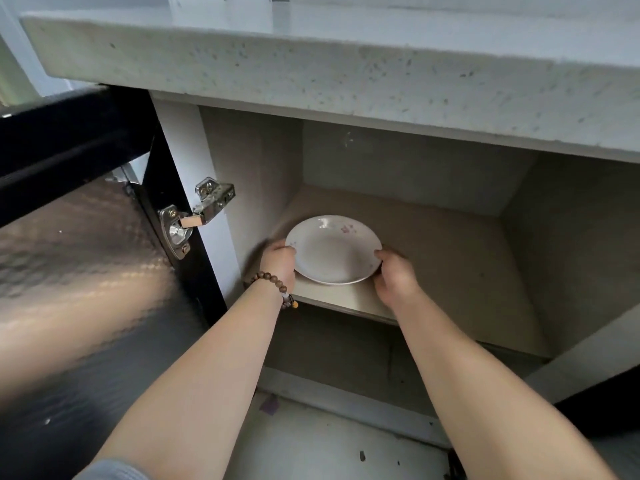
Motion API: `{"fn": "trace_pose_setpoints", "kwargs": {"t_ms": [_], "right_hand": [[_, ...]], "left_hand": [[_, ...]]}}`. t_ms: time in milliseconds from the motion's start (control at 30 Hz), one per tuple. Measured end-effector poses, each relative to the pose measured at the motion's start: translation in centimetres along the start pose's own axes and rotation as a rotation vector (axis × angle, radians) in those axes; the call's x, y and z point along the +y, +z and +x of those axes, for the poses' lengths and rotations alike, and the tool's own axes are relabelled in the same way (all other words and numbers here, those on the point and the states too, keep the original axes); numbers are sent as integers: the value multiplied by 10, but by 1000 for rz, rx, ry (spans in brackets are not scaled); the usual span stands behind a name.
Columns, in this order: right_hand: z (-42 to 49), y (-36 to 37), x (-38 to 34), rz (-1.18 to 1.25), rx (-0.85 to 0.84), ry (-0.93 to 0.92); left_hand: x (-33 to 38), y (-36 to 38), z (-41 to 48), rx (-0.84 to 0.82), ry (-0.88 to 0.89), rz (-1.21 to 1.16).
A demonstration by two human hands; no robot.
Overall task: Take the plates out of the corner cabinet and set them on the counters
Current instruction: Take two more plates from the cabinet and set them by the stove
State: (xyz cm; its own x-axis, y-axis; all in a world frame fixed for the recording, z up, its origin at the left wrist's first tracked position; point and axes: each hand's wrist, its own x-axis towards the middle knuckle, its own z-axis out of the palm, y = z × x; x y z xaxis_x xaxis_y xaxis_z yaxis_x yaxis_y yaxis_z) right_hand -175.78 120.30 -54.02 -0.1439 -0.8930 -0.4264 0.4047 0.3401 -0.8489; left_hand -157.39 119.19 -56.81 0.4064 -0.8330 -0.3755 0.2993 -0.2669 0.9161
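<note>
Speckled pale counter (346, 67) spans the top of the frame above the open corner cabinet (519, 237), whose dark door (86, 271) swings out at the left on a metal hinge (204, 209). At frame centre a white plate (334, 249) (faint pink flowers on its rim) sits at the shelf's (450, 244) front left. The left hand (278, 263), beaded bracelet (277, 284) at the wrist, grips its left rim, and the right hand (394, 275) curls round its right rim.

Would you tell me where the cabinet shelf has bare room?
The shelf is bare right of and behind the plate, up to the cabinet walls. Front left is crowded: the left hand and right hand grip the plate's rim.
</note>
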Motion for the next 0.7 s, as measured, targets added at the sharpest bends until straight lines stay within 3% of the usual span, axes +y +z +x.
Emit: {"fn": "trace_pose_setpoints", "kwargs": {"t_ms": [267, 467, 700], "right_hand": [[-22, -10, 2, 8, 0, 6], [-59, -22, 7, 6, 11, 16], [-108, -41, 22, 20, 80, 28]], "left_hand": [[4, -4, -44, -22, 3, -199], [-3, -23, -102, -115, 52, -220], [-8, -38, -158, -25, 6, -218]]}}
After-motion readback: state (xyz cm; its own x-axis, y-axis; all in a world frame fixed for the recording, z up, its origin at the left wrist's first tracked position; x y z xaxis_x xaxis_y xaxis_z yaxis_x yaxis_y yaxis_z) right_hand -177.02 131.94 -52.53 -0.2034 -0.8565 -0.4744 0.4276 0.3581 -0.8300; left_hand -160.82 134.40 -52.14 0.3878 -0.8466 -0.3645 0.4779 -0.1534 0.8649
